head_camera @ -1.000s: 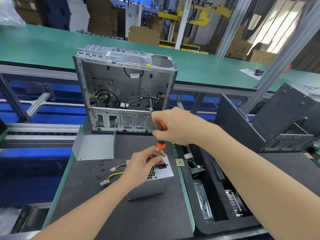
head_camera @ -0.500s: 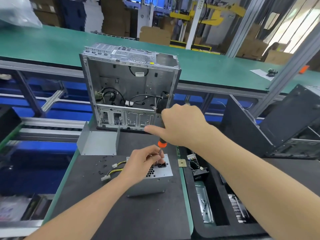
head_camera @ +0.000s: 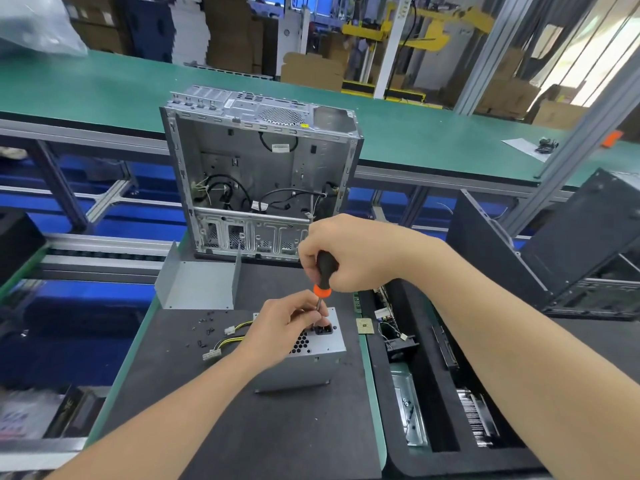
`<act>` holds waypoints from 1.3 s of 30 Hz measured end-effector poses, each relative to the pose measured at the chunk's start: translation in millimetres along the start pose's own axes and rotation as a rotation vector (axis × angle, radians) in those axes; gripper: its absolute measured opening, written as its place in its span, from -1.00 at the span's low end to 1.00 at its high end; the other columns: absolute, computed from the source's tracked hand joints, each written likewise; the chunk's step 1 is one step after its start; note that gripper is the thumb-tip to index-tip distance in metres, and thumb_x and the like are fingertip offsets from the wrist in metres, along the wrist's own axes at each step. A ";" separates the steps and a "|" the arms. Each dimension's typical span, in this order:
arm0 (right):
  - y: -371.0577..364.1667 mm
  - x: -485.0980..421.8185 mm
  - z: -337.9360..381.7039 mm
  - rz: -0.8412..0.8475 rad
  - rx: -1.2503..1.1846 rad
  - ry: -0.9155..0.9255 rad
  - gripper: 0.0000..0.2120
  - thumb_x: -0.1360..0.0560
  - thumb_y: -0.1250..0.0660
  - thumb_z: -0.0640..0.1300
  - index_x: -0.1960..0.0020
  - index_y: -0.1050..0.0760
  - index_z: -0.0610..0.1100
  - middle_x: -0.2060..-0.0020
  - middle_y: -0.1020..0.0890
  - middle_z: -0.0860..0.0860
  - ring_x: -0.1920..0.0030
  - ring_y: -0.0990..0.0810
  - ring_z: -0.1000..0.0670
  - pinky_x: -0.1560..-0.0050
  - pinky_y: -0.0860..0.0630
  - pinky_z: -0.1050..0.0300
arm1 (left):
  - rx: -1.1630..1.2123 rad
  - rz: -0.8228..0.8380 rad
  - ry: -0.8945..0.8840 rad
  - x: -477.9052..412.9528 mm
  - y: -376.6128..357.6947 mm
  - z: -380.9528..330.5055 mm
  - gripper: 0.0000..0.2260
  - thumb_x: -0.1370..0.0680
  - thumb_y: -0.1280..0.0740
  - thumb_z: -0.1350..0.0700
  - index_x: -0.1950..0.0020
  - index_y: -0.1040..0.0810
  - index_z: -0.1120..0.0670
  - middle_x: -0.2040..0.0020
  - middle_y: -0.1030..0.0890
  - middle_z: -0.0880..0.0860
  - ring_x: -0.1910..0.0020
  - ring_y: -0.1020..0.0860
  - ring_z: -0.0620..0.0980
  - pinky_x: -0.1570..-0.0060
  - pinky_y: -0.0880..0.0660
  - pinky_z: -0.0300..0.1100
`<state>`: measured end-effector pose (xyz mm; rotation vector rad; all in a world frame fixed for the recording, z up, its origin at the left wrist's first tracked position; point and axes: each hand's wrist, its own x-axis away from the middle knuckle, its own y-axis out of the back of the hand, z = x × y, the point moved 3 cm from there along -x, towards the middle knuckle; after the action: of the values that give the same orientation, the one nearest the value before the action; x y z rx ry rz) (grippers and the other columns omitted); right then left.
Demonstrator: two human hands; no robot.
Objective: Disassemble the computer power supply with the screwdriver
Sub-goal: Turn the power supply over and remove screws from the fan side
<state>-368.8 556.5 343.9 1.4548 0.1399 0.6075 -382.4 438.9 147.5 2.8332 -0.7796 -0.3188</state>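
Power supply (head_camera: 313,355): grey metal box, lying on the dark mat (head_camera: 277,427) of the bench, near its middle, top face up. Top face carries a honeycomb vent and a black mains socket (head_camera: 323,330). Yellow and black cables (head_camera: 228,339) with white plugs trail from its left side onto the mat.

Screwdriver (head_camera: 323,273): black handle with orange collar, held close to upright, shaft pointing down at the top face of the power supply just above the socket. Tip hidden behind fingers.

Right hand (head_camera: 353,252): closed in a fist round the screwdriver handle, from above.

Left hand (head_camera: 289,323): resting on the top face of the power supply, fingers curled and pinched round the lower shaft of the screwdriver. Forearm crosses the mat from the lower left.

Loose screws (head_camera: 204,329): small, dark, scattered on the mat to the left of the cables.

Bent metal cover (head_camera: 197,284): grey sheet, standing on the mat behind the screws, apart from the power supply.

Computer case (head_camera: 259,181): open silver chassis, upright at the far edge of the mat, black wiring inside.

Small square chip (head_camera: 364,326): gold-toned, lying at the right edge of the mat, just beside the power supply.

Black foam tray (head_camera: 436,441): to the right of the mat, holding removed parts in recesses.

Green conveyor surface (head_camera: 104,88): runs across behind the case.
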 end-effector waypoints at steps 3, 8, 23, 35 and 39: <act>-2.0 3.0 -4.0 -0.109 0.056 -0.094 -0.73 -0.52 -0.35 0.22 -0.07 -0.49 0.06 0.19 -0.61 0.09 0.11 -0.54 0.05 0.18 -0.48 0.03 | -0.030 -0.017 -0.010 -0.5 -0.8 -0.3 -0.75 -0.65 -0.32 0.25 0.07 -0.61 -0.10 0.11 -0.73 -0.06 0.01 -0.71 -0.14 0.02 -0.50 -0.43; -11.5 -4.4 -2.1 -0.335 0.328 -0.378 -0.34 -0.59 -0.06 0.46 0.31 -0.34 -0.10 0.40 -0.44 -0.01 0.40 -0.44 -0.05 0.41 -0.27 0.11 | -0.015 0.004 -0.010 -2.0 -1.5 1.4 -0.73 -0.65 -0.32 0.25 0.07 -0.60 -0.13 0.11 -0.72 -0.08 -0.03 -0.72 -0.08 -0.06 -0.54 -0.35; -2.4 -1.1 2.9 -0.032 0.082 -0.010 -0.82 -0.49 -0.42 -0.06 -0.08 -0.55 0.00 0.07 -0.55 0.05 -0.01 -0.48 0.04 0.04 -0.54 -0.03 | 0.003 0.002 0.003 -1.3 -1.4 -0.3 -0.78 -0.63 -0.36 0.26 0.09 -0.62 -0.05 0.12 -0.73 -0.04 0.01 -0.72 -0.11 -0.02 -0.51 -0.39; 0.5 -2.4 5.3 -0.117 0.030 -0.046 -0.92 -0.52 -0.38 -0.12 0.08 -0.48 -0.04 0.28 -0.51 0.14 0.19 -0.49 0.05 0.21 -0.47 0.06 | 0.026 0.006 0.026 -1.4 0.8 0.5 -0.79 -0.64 -0.35 0.27 -0.05 -0.67 -0.04 0.09 -0.76 -0.05 -0.01 -0.71 -0.12 -0.03 -0.53 -0.37; -0.7 -3.7 8.2 -0.062 0.077 0.076 -0.86 -0.40 -0.40 -0.31 0.19 -0.57 -0.08 0.17 -0.60 0.05 0.07 -0.50 0.06 0.09 -0.47 0.13 | 0.012 0.002 0.021 -1.2 0.9 1.0 -0.79 -0.64 -0.34 0.29 -0.04 -0.66 -0.01 0.10 -0.75 -0.05 -0.01 -0.71 -0.12 0.00 -0.53 -0.38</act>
<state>-368.1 547.5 343.4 1.4965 0.2698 0.6127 -384.0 438.6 147.0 2.8419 -0.7831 -0.2851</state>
